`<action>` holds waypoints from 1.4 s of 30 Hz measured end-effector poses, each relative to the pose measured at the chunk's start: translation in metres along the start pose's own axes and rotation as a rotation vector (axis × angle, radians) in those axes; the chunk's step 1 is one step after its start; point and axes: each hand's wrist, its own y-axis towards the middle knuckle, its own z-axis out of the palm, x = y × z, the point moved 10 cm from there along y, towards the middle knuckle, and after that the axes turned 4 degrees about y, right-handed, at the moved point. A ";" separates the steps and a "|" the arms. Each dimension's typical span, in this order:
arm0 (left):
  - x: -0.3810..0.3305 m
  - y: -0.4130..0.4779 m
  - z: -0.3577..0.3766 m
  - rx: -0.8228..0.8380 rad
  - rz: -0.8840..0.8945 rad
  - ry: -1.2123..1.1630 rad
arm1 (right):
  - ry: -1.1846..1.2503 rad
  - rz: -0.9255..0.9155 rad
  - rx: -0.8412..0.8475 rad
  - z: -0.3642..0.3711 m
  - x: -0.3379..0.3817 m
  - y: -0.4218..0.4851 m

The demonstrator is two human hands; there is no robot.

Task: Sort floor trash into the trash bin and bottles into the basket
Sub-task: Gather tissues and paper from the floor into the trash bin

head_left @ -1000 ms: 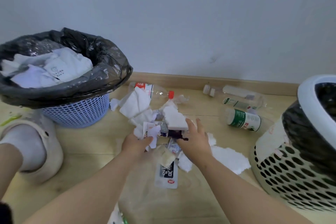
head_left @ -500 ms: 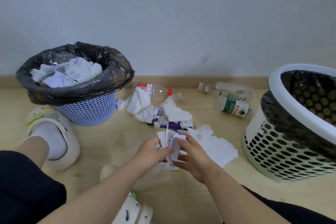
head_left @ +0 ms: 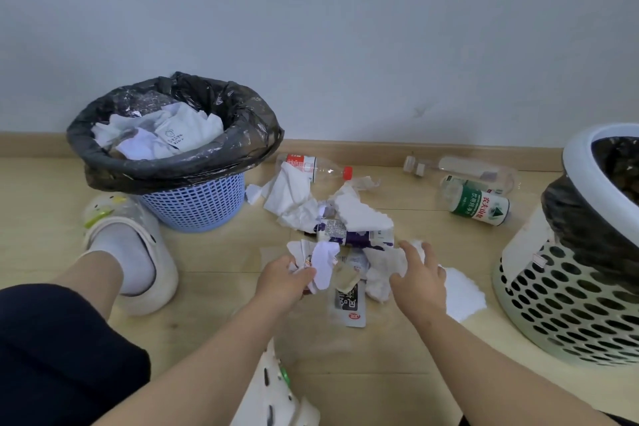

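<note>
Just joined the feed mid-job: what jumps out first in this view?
The pile of torn white paper scraps at centre floor, with the left hand clutching a crumpled wad and the right hand open over more tissue. At left stands the blue trash bin, black-lined and already heaped with paper. The green-labelled bottle lies beside the white basket at right.

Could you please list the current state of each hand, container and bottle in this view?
left hand: closed on crumpled paper scraps.
right hand: fingers spread, reaching onto white tissue.
trash bin: upright, black liner, holds paper.
basket: upright, black liner, contents hidden.
red-cap bottle: lying on floor, capped.
green-label bottle: lying on floor.
clear bottle: lying by baseboard.
</note>
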 end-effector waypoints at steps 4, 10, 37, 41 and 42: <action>0.009 0.004 0.009 0.015 -0.069 -0.135 | -0.146 0.058 0.214 0.030 -0.006 0.025; 0.018 0.015 0.009 -0.019 -0.131 -0.153 | 0.162 0.044 -0.020 0.014 -0.007 0.031; -0.212 -0.001 -0.199 -0.437 0.433 0.089 | 0.862 -0.253 -0.064 -0.072 0.264 0.011; -0.226 0.004 -0.253 -0.627 0.495 0.354 | 0.782 -0.443 -0.007 -0.052 0.343 0.007; -0.225 0.009 -0.259 -0.652 0.487 0.445 | 0.730 -0.486 0.015 -0.041 0.357 0.006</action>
